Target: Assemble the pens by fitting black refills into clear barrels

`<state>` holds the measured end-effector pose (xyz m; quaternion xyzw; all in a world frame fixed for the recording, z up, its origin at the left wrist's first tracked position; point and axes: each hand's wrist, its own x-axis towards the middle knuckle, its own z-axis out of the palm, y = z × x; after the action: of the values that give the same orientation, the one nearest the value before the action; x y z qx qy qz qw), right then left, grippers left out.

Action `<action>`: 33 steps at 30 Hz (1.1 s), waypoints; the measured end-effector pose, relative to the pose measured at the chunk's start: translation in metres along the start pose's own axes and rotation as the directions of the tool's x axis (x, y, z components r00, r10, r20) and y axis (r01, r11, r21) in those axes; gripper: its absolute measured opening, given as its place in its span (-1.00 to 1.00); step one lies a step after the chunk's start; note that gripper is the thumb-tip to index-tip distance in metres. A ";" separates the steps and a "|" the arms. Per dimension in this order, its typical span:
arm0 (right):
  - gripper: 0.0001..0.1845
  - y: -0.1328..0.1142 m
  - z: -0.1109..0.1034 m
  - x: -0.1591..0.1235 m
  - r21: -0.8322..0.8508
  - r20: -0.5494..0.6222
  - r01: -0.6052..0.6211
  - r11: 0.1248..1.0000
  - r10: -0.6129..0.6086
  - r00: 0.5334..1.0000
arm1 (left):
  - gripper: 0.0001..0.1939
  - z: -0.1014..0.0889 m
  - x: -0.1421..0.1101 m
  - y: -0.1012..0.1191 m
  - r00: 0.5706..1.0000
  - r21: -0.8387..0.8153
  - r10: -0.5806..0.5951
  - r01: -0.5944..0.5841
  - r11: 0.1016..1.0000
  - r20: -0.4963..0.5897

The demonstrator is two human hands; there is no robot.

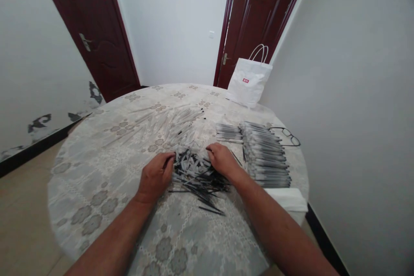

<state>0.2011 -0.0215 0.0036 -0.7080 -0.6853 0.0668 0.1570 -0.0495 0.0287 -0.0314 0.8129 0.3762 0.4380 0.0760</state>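
My left hand is closed at the left edge of a loose pile of black pen refills and clear plastic pen parts. Its thumb and fingers press together, and anything between them is too small to make out. On the pile's far right side, my right hand is pinched shut, its fingertips just above the parts; I cannot tell what is in them. Behind the pile lie many scattered clear pen barrels. To the right of my right hand is a thick stack of pens, with a smaller row of pens beside it.
A round table with a patterned cloth bears everything. Black-framed glasses lie at its right, near a folded white paper item. A white paper bag stands at the far right edge, close to the wall.
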 end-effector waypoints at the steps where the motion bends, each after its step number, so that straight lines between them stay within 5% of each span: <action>1: -0.69 0.002 -0.004 -0.005 -0.039 -0.025 -0.036 0.999 0.035 0.999 | -0.79 -0.001 0.000 -0.001 1.000 0.007 0.007 -0.007 1.000 -0.011; 6: -0.71 0.013 -0.020 -0.035 -0.313 -0.090 -0.287 0.905 0.273 0.958 | -0.79 -0.003 0.001 -0.002 1.000 0.042 -0.012 0.012 0.999 -0.021; 13: -0.69 0.030 -0.012 -0.054 -0.377 -0.096 -0.434 0.819 0.431 0.897 | -0.77 0.001 -0.001 -0.007 0.999 0.043 -0.043 0.043 0.998 -0.001; 33: -0.74 0.034 0.008 -0.049 -0.355 -0.127 -0.424 0.833 0.406 0.905 | -0.79 0.000 0.002 0.007 0.993 -0.084 -0.119 0.117 0.990 -0.011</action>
<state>0.2279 -0.0698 -0.0206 -0.8577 -0.5116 -0.0490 0.0165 -0.0453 0.0253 -0.0268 0.7818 0.4057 0.4545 0.1326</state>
